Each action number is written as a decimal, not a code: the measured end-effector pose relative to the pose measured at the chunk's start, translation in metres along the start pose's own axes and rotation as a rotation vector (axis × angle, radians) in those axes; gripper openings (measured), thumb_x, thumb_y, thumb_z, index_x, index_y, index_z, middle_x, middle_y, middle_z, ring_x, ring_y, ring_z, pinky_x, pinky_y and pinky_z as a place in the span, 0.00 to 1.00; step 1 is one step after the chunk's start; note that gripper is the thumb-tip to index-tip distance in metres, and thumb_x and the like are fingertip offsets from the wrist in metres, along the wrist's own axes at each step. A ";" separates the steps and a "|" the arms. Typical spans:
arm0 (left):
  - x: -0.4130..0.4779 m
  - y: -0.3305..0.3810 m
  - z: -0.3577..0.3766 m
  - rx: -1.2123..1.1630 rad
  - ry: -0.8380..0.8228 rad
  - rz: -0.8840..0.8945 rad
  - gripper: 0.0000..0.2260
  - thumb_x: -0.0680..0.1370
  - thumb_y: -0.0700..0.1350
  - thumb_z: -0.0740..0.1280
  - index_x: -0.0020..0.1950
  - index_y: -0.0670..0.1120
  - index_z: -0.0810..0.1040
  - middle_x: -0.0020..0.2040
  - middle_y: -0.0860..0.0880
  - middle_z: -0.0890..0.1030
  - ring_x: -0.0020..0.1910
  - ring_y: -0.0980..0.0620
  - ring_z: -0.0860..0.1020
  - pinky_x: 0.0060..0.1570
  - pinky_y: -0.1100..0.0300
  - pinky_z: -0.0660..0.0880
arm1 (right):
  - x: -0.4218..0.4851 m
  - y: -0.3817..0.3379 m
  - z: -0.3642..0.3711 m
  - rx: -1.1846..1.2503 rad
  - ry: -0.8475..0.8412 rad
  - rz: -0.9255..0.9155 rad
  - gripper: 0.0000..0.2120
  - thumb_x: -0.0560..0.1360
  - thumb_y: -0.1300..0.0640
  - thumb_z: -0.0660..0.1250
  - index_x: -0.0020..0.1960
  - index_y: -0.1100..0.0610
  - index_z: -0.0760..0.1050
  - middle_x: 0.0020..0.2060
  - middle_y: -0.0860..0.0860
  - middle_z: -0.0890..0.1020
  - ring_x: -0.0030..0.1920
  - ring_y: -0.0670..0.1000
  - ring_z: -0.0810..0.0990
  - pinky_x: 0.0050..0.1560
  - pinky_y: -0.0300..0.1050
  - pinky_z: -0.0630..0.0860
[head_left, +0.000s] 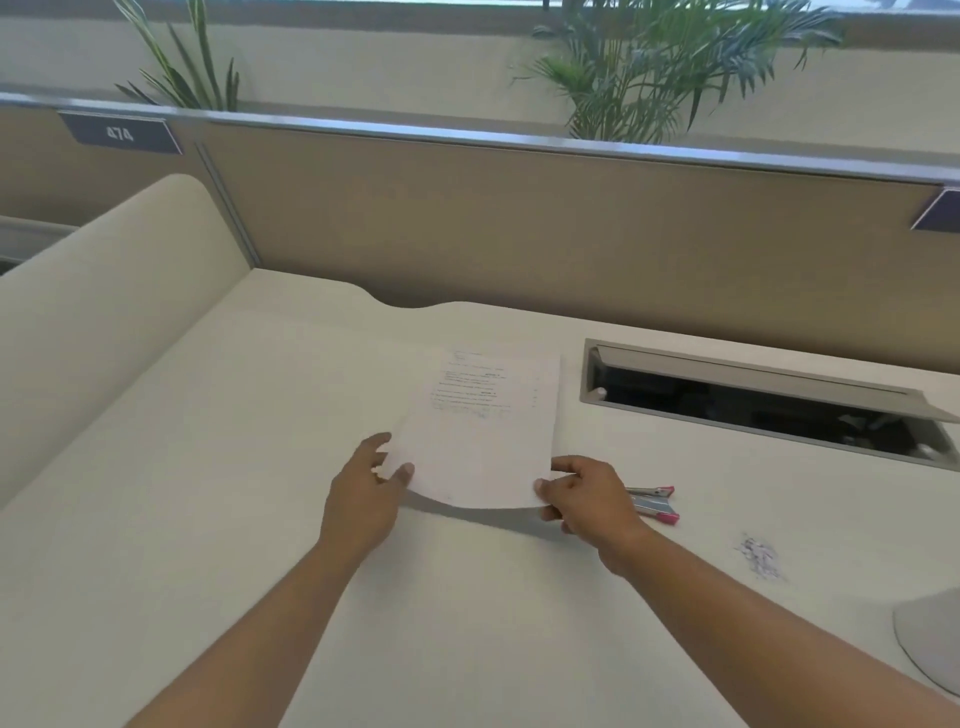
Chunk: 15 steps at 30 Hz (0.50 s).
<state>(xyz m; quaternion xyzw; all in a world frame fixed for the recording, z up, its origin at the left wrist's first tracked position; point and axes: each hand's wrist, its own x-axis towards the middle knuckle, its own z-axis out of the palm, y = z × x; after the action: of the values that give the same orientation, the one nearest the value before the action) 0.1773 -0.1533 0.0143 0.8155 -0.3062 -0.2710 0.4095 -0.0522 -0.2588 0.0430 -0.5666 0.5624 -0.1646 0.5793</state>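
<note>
Now left hand (363, 493) and right hand (587, 499) each pinch a near corner of the paper (483, 431); lift evenly, keeping clear of the stapler (657, 506) beside right fingers.

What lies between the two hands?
Head view: the white printed paper sheet, its near corners pinched by the left hand and right hand.

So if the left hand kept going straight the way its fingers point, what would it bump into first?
The sheet of paper itself: the left hand pinches its near corner, fingers aimed forward and slightly right. Past that, likely just desk until the divider wall, though depth is hard to judge.
</note>
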 end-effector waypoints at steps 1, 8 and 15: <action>0.002 -0.009 0.003 0.164 0.003 0.067 0.18 0.79 0.49 0.69 0.69 0.53 0.74 0.62 0.53 0.76 0.53 0.54 0.77 0.54 0.56 0.72 | 0.005 0.005 0.003 -0.054 0.004 -0.022 0.20 0.73 0.57 0.72 0.63 0.56 0.72 0.38 0.51 0.85 0.38 0.50 0.85 0.36 0.43 0.78; 0.010 -0.042 0.024 0.725 -0.089 0.256 0.39 0.71 0.70 0.44 0.75 0.54 0.70 0.81 0.50 0.61 0.80 0.49 0.59 0.72 0.49 0.62 | 0.019 0.041 0.018 -0.492 0.012 -0.204 0.24 0.73 0.54 0.67 0.69 0.45 0.71 0.34 0.44 0.81 0.42 0.47 0.81 0.49 0.41 0.77; 0.010 -0.034 0.034 0.783 -0.092 0.198 0.44 0.69 0.70 0.35 0.81 0.52 0.57 0.83 0.52 0.51 0.82 0.51 0.49 0.76 0.49 0.52 | 0.025 0.045 0.023 -0.837 -0.056 -0.286 0.32 0.77 0.44 0.60 0.78 0.46 0.53 0.52 0.51 0.80 0.56 0.52 0.78 0.53 0.45 0.74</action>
<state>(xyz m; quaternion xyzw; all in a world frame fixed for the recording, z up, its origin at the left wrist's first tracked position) 0.1702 -0.1613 -0.0331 0.8633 -0.4815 -0.1293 0.0780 -0.0452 -0.2546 -0.0130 -0.8288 0.4806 0.0140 0.2864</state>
